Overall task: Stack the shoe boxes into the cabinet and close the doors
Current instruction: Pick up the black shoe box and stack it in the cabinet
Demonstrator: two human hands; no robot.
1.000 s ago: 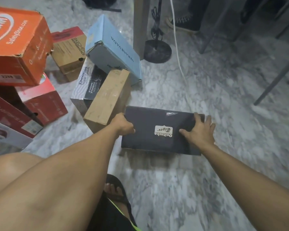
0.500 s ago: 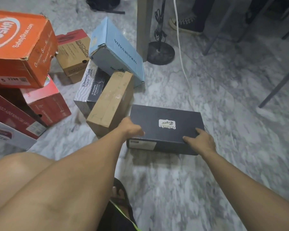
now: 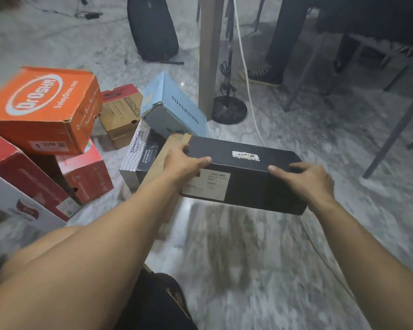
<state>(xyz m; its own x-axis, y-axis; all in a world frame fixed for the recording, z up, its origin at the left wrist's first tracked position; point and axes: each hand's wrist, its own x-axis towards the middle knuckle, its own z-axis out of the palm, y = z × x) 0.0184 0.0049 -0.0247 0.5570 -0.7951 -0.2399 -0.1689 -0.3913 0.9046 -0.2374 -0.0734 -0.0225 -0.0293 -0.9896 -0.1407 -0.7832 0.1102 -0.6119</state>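
Black box lifted off the floor

Raised since the earlier frame, the black shoe box now hangs above the marble floor, level with the heap of boxes. Left hand has its grip clamped over the left end, right hand grasping the right end. No cabinet is in view. Swinging left, it could likely knock the leaning tan box

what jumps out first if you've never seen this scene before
The black shoe box at centre, gripped at its ends by the left hand and right hand, lifted above the marble floor. Then the big orange box at far left, topping a jumbled pile of boxes.
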